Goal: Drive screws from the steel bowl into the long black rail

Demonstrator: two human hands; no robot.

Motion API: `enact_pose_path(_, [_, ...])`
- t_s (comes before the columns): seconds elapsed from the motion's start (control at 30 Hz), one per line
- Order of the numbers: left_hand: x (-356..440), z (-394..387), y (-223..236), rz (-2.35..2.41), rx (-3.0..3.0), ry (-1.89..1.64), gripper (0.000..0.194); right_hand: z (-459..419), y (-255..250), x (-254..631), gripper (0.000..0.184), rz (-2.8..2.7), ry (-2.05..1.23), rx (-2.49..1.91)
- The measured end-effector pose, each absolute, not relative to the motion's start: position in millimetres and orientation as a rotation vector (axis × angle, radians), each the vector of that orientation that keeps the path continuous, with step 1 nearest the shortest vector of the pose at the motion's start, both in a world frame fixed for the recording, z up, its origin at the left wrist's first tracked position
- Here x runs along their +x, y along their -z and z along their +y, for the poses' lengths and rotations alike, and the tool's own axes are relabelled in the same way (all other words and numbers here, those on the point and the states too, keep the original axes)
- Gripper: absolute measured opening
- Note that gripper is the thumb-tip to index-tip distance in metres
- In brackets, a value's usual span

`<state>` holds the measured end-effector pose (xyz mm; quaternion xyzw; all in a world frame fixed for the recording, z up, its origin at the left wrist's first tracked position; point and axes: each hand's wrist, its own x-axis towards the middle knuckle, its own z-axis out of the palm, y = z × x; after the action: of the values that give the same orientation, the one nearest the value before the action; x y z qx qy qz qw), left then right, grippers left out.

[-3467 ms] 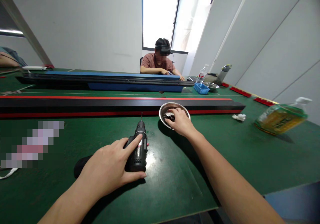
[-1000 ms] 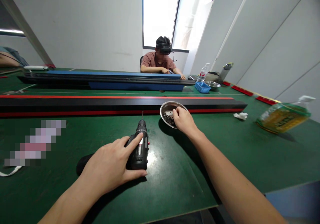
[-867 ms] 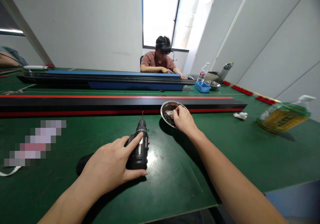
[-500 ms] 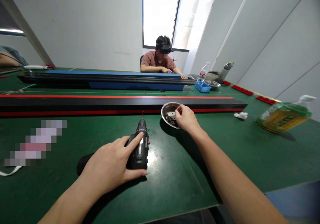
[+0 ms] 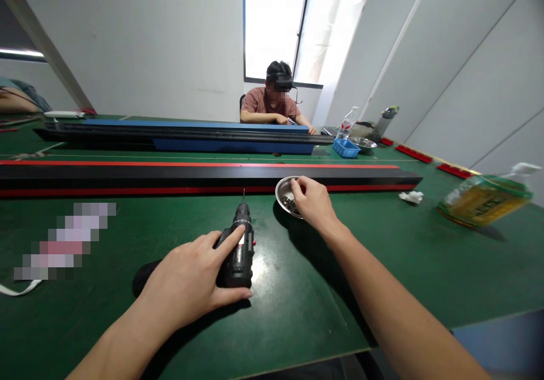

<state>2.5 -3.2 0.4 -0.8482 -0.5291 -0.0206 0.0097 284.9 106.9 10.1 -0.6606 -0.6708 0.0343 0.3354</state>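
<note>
At the lower centre, my left hand (image 5: 187, 272) is grasping a black cordless drill (image 5: 241, 264), which is lying on the green desk (image 5: 293, 329). Just right of centre, my right hand (image 5: 317, 204) is dipping into a metal bowl (image 5: 283, 185) holding small dark pieces (image 5: 289, 204); its fingers are curling inward, but I cannot tell whether they are pinching anything. Beyond, a black-and-red bar (image 5: 170, 175) is stretching from the left edge. At the upper centre, a co-worker (image 5: 258, 102) is bending forward.
</note>
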Motion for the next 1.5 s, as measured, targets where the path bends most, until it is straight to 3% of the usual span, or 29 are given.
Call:
enact_pose_path(0.2, [1.3,-7.3,-4.3,-1.653,-2.673,0.072,0.101,89.6,-12.9,218.8,0.022,-2.007,-0.361,-1.456])
enact_pose_path(0.37, [1.7,-5.8,-6.9,-1.684,-2.702,0.072,0.100,120.2,11.7,180.4,0.018,-1.913,-0.544,-1.508])
enact_pose_path(0.6, [2.6,-5.7,-5.4,-1.729,-2.718,0.069,0.105,172.9,49.0,178.3,0.008,-1.517,-0.625,-1.492])
enact_pose_path(0.8, [1.2,-5.8,-3.7,-1.714,-2.715,0.074,0.108,183.4,55.4,185.7,0.016,-1.419,-0.880,-1.471])
enact_pose_path(1.5, [1.5,-5.6,-2.2,-1.723,-2.725,0.077,0.111,182.5,56.4,184.4,0.025,-1.450,-0.838,-1.504])
